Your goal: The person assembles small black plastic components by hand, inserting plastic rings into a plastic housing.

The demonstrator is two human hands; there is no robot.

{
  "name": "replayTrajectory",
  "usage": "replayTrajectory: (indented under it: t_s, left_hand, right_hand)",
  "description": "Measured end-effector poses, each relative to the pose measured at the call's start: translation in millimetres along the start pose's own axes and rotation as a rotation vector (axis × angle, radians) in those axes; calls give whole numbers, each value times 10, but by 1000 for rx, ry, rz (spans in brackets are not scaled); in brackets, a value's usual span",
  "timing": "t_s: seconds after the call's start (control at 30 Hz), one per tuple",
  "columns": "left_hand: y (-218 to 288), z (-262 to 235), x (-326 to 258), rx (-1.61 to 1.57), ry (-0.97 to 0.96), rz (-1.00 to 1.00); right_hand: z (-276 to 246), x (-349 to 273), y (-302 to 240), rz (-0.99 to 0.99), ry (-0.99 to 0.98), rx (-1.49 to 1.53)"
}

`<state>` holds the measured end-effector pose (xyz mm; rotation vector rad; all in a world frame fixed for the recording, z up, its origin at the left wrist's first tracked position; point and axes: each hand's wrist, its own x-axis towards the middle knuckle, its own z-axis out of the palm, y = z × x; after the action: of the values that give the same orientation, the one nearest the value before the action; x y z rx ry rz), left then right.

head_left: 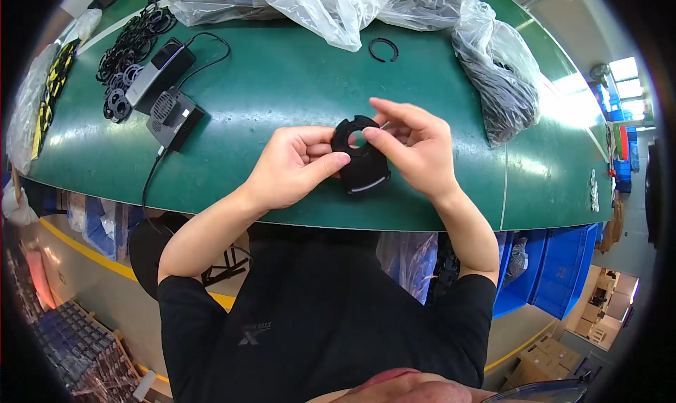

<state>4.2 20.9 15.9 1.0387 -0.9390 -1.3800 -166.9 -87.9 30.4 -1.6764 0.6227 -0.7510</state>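
Note:
A black plastic part (366, 165) with a round hole near its far end is held above the green table's near edge. My left hand (294, 162) grips its left side, the thumb lying on top beside the hole. On the other side, my right hand (417, 147) pinches the rim of the hole with its thumb, and the index finger is raised. The fingers beneath the part are partly hidden. A loose black open ring (384, 49) lies farther off on the green table (282, 79).
A pile of black rings (137, 44) lies at the far left, beside a grey boxy device (160, 72) and a black box (174, 120) with cables. Clear plastic bags (324, 5) cover the back; a filled bag (500, 79) stands right. Blue bins (560, 269) sit below the edge.

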Motion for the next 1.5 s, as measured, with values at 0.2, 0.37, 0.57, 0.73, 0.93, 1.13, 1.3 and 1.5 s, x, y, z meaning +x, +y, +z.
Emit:
replayTrajectory:
  t_s: [0.2,0.37,0.57,0.73,0.93,1.13,1.3,1.5]
  left_hand:
    - [-8,3,-2,-57,-26,33]
    - [-12,18,9,-66,32,77]
    - [-1,15,-1,-60,-31,44]
    - [-1,-4,-29,-72,-6,10]
    - [-27,-15,-26,27,-65,-120]
    - [-17,102,-97,214,-374,-142]
    - [-26,44,-146,244,-331,-65]
    - [-77,102,-109,285,-267,-92]
  right_hand:
    - [17,12,-27,128,-39,97]
    - [40,20,-23,315,-203,278]
    - [7,20,-24,105,-23,68]
    - [37,-18,-59,138,-124,58]
    - [3,-351,-83,268,-198,187]
    - [-205,-1064,-61,64,-43,87]
    - [-724,-2165,195,327,117,270]
    - [-1568,-3677,1533,684,1193,16]
